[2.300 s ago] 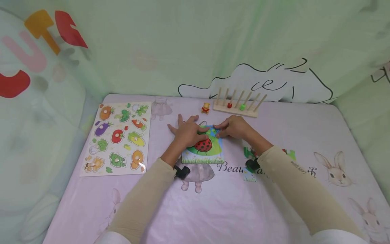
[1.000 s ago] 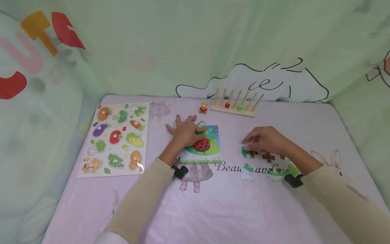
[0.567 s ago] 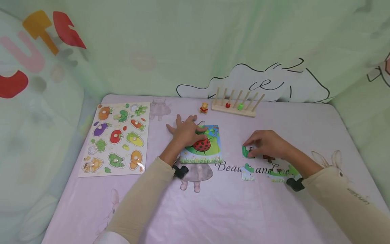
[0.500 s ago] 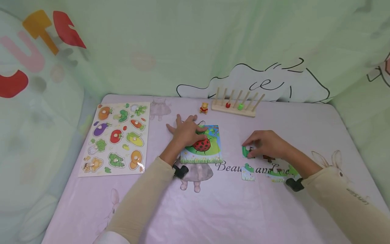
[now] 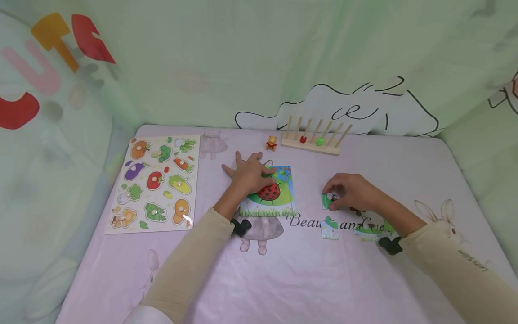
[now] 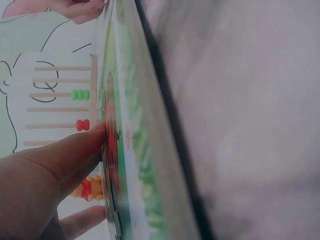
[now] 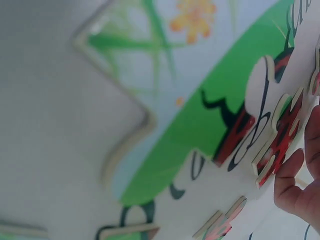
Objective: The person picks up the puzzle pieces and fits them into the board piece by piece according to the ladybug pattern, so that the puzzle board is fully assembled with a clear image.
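Note:
The ladybug puzzle board (image 5: 268, 208) lies flat in the middle of the table in the head view. My left hand (image 5: 247, 176) rests on its upper left part, fingers spread, with thumb and fingertips touching the surface. To the right, my right hand (image 5: 351, 191) pinches a green puzzle piece (image 5: 326, 201) at the tabletop, its fingers hiding much of it. Below that hand lies a pale blue and green piece (image 5: 329, 230). Several other loose pieces, one a large green one (image 7: 200, 125) in the right wrist view, lie around the right wrist.
A vegetable knob puzzle (image 5: 154, 184) lies at the left. At the back stand a small bear figure (image 5: 271, 143) and a wooden peg rack (image 5: 311, 145) with red and green beads. A curtain (image 5: 202, 67) hangs behind the table.
My right hand has left the board's upper right corner, moved right to the loose pieces and taken hold of the green piece, which now looks turned. My left hand has stayed on the board.

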Tool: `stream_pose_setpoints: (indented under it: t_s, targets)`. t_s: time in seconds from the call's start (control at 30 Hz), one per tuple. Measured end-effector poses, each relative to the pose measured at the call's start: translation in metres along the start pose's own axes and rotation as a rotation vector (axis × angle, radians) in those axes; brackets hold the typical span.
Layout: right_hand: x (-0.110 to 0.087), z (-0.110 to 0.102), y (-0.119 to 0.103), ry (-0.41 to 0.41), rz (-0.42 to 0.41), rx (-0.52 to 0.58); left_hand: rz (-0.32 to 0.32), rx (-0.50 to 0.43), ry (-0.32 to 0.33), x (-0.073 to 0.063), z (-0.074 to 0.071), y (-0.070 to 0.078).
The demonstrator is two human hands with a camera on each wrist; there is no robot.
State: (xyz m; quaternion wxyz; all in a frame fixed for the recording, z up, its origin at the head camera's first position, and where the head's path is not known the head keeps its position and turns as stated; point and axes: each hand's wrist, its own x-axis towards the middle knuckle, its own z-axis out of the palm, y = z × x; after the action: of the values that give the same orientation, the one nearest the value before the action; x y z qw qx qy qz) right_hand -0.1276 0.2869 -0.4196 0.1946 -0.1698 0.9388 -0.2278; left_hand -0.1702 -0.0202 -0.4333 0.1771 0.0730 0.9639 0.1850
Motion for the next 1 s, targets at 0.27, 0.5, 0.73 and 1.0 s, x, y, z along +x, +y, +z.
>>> stream_pose_setpoints:
  t_s: [0.27,0.5,0.73,1.0]
  targets:
    - [0.001,0.001,-0.002,-0.021,-0.023,0.034,-0.004,0.001,0.011,-0.001,0.001,0.002]
    - [0.004,0.000,-0.007,-0.033,-0.025,0.083,0.004,-0.007,0.030,0.001,0.004,0.000]
    - [0.012,0.000,-0.016,-0.069,-0.004,0.212,0.004,-0.007,0.040,0.001,0.005,-0.002]
    - [0.024,0.001,-0.034,-0.091,-0.009,0.293,0.021,-0.074,0.066,0.000,0.004,-0.007]
